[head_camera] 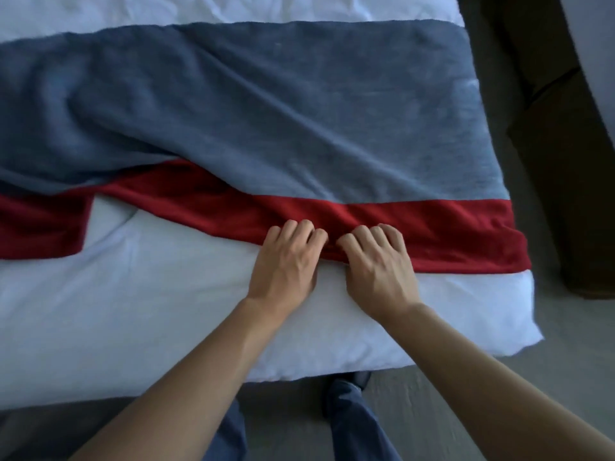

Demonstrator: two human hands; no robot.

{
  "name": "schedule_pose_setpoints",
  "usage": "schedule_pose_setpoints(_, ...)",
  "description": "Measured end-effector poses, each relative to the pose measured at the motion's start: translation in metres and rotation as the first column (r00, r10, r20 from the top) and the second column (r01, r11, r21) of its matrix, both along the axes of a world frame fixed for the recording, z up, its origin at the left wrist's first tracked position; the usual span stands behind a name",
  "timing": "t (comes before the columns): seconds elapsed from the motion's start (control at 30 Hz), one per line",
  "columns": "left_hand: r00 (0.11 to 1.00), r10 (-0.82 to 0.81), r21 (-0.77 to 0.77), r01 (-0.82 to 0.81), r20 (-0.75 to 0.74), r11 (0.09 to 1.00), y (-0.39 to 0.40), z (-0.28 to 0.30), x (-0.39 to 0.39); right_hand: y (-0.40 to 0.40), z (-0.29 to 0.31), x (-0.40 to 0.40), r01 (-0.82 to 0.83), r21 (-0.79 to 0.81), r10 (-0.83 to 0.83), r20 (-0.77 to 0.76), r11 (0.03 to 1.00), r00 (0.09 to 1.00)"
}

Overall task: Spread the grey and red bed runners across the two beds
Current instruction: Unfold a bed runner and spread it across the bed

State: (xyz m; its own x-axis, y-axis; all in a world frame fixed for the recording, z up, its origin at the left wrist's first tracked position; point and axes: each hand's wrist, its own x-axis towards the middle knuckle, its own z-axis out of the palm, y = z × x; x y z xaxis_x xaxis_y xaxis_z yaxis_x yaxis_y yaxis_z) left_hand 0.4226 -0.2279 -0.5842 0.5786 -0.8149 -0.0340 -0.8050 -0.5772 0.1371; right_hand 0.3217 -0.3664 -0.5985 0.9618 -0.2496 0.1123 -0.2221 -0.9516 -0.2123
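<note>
A grey and red bed runner lies across a white bed (149,294). Its grey part (266,111) is wrinkled toward the left, and its red band (449,234) runs along the near edge. On the left the red band is bunched and folded back, exposing white duvet. My left hand (286,261) and my right hand (376,261) sit side by side at the red band's near edge, fingers curled into the fabric and gripping it. The right end of the runner lies flat to the bed's right side.
Grey floor (565,344) lies right of the bed and at its foot. A dark wooden piece of furniture (565,161) stands along the right. My legs in blue trousers (349,420) stand against the bed's near edge.
</note>
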Motion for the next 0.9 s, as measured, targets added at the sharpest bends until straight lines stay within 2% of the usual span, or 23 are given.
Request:
schedule_pose_setpoints(0.23,0.98,0.192,-0.026,-0.191,0.045,0.981,0.163,0.005,0.095,0.129,0.001,0.103,-0.117,-0.029,0.117,0.018,0.993,0.993)
schedule_pose_setpoints(0.47,0.944,0.306,-0.027,-0.305,0.123,0.952,0.299,0.007,0.184,0.21,-0.002,0.192,0.004,-0.101,0.001,0.044,0.995,0.999)
schedule_pose_setpoints(0.7,0.972,0.216,-0.031,-0.214,0.094,0.976,0.333,-0.007,0.207,0.228,-0.004,0.204,0.103,-0.13,-0.096,0.063,0.986,0.993)
schedule_pose_setpoints(0.9,0.959,0.272,-0.015,-0.271,0.084,0.962,0.346,-0.01,0.189,0.219,-0.011,0.161,0.104,-0.099,-0.096,0.078,0.99,0.992)
